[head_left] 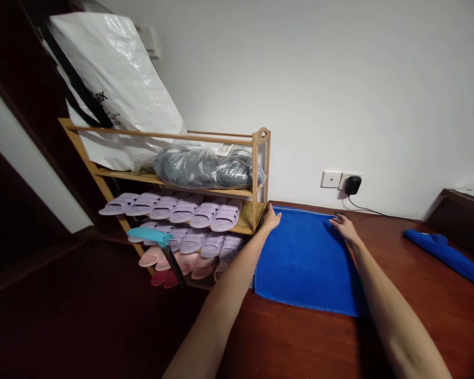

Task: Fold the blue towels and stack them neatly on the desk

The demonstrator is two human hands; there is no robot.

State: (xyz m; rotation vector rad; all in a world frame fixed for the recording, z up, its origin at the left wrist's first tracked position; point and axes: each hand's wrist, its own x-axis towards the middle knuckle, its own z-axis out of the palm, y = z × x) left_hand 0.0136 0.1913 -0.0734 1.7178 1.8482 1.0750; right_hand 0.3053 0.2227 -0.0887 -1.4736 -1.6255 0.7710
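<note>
A blue cloth (pixel 306 258) with stitched edges lies spread flat on a reddish-brown wooden surface (pixel 300 342). At its far left corner is my left hand (pixel 272 218), thumb apart from the fingers, beside the end post of a shoe rack. My right hand (pixel 344 229) touches the far right corner with its fingers stretched out. Both hands look open, though some fingertips are hidden. The cloth's right edge is partly covered by my right forearm.
A wooden shoe rack (pixel 254 181) holds lilac slippers (pixel 226 215), a plastic-wrapped grey bundle (pixel 209 167) and a white bag (pixel 118 73). In front stands a handle with a light-blue cover (pixel 150 235). A black plug (pixel 353 185) trails its cord; another blue cloth (pixel 450 255) lies bunched at right.
</note>
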